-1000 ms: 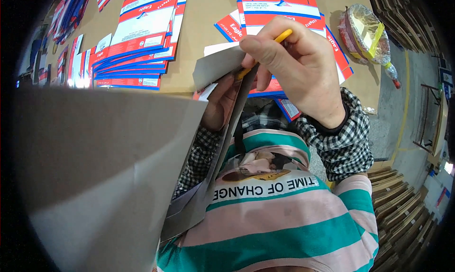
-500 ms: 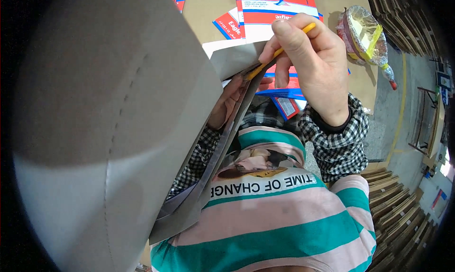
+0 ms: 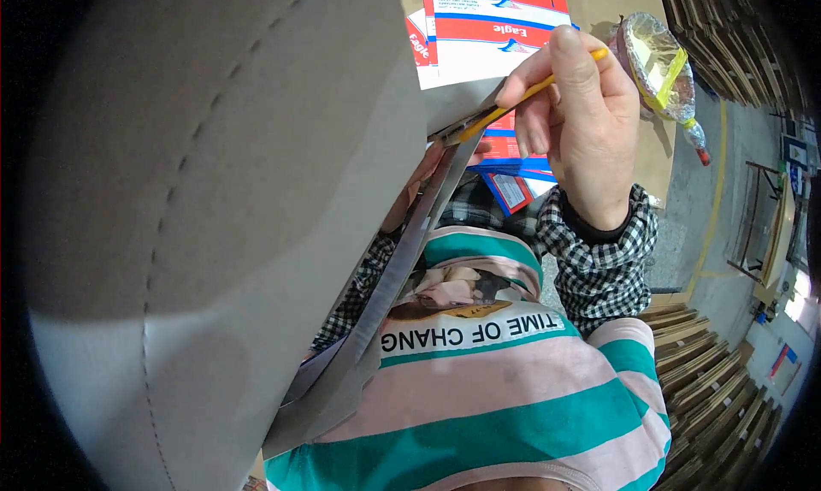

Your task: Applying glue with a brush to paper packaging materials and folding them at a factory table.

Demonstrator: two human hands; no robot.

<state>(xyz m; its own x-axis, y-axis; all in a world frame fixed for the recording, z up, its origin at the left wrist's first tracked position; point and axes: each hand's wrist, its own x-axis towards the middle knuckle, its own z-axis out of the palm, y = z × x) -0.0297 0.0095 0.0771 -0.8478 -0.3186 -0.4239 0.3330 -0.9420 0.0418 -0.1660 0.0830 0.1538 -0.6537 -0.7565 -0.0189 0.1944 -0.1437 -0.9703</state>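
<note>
A large folded grey cardboard piece [image 3: 282, 192] fills the left side, with a dashed crease running down it. My left hand [image 3: 416, 186] is mostly hidden behind it; some fingers show inside the fold and fingertips beyond the narrow flap, gripping the cardboard's edge. Pinched between my right thumb and fingers is a slim yellow-handled brush [image 3: 481, 125]. Its dark lower end reaches into the gap at the flap's top, where the bristles cannot be made out. My right hand [image 3: 594, 115] hangs just right of that gap.
Red, white and blue printed cartons [image 3: 492, 42] lie flat on the brown table [image 3: 603, 3]. A plastic-wrapped bowl [image 3: 654, 59] with yellow tape stands at its right edge. Stacked cardboard sheets [image 3: 727, 33] rise beyond, and more stacks [image 3: 701, 380] stand at lower right.
The grey cardboard's edge has shifted right, covering more of the cartons, and its crease has tilted. My right hand and the brush have moved slightly right, with the brush's lower end still at the gap.
</note>
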